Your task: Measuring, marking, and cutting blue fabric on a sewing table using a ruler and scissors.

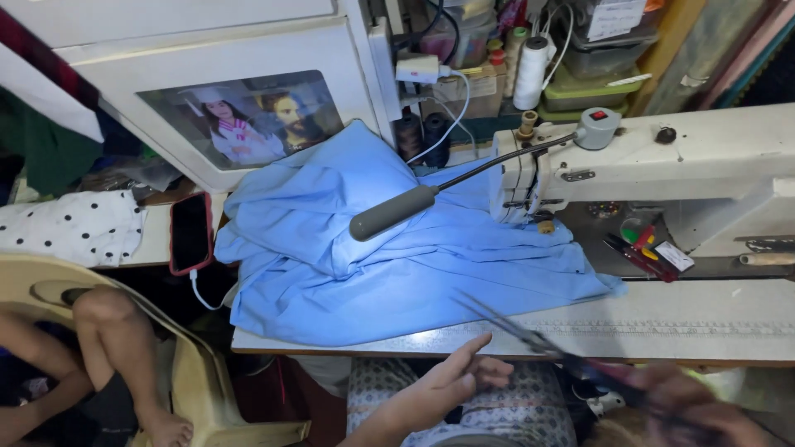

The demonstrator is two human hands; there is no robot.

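Cluttered sewing table edge: right hand, blurred, grips scissors whose blades could nick the open, empty left hand or snag blue cloth.

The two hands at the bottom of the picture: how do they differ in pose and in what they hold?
The left hand is open and holds nothing, its fingers stretched toward the table edge; the right hand is closed on a pair of scissors. The left hand looks sharp, the right hand is blurred. The left hand lies nearer the blue cloth; the right hand sits lower, toward the corner. Both are bare and below the table edge.
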